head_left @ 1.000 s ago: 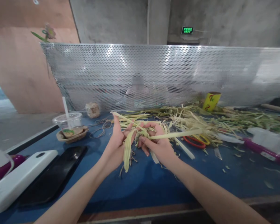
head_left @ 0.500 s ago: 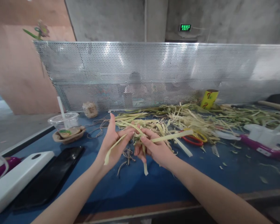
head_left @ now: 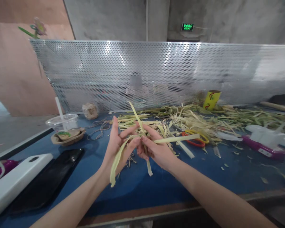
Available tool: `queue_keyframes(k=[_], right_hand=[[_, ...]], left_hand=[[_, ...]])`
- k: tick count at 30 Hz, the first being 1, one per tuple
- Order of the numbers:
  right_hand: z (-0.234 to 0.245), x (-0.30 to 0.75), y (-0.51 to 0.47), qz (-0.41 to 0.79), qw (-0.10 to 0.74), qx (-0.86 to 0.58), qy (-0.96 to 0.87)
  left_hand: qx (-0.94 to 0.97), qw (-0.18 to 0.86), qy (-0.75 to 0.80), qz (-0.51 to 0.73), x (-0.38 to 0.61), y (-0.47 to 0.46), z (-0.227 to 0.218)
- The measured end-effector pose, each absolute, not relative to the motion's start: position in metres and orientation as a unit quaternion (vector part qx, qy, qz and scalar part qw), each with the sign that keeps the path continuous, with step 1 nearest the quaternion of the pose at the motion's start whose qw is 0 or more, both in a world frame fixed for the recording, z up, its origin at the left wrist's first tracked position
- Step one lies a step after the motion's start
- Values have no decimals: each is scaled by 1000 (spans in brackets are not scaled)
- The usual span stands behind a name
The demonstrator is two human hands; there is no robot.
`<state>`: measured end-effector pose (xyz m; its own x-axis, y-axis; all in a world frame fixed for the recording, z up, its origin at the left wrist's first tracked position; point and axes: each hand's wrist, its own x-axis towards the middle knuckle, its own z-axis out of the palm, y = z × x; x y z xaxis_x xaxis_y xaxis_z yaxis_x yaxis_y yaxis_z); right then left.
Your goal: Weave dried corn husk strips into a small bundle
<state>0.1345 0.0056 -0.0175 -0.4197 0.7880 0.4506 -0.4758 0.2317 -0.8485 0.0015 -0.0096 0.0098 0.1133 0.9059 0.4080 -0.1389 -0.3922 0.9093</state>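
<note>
Several pale green plant strips cross between my two hands above the blue table. My left hand pinches them at the crossing, its thumb and fingers closed; one strip hangs over its palm toward me. My right hand grips the same crossing from the other side. A stiff strip sticks out to the right across that hand, one strip points up and away, and a short end hangs below. The fingers hide the crossing itself. Behind the hands lies a heap of dried plant strips.
Scissors with red and yellow handles lie right of my hands, near a yellow roll. On the left are a lidded plastic cup, a paper bowl, a black phone and a white device. A perforated metal screen borders the back.
One strip now points up and away between my hands. The strip over my left palm hangs lower and shows longer. Both hands stay at the crossing.
</note>
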Motion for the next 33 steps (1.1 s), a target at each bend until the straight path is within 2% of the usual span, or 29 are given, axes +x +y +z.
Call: queue_keyframes(k=[4, 8, 12, 19, 22, 26, 28, 33], right_hand=[[-17, 135, 3, 591, 506, -149, -611], [-13, 138, 0, 622, 481, -141, -601], [-12, 138, 0, 625, 492, -181, -579], [-20, 134, 5, 608, 491, -225, -582], [-13, 140, 0, 523, 496, -269, -639], [-3, 153, -5, 235, 509, -303, -770], [-1, 157, -4, 145, 522, -296, -787], [2, 160, -3, 130, 578, -326, -737]], left_hand=[[586, 501, 312, 555, 4, -10, 8], [584, 469, 334, 573, -1, -5, 12], [560, 423, 350, 620, -6, -4, 15], [604, 499, 278, 555, -6, -10, 13], [577, 484, 298, 586, -8, -6, 13], [552, 459, 322, 617, -10, -3, 14], [552, 461, 333, 610, -9, -4, 15], [566, 483, 347, 571, -6, -9, 18]])
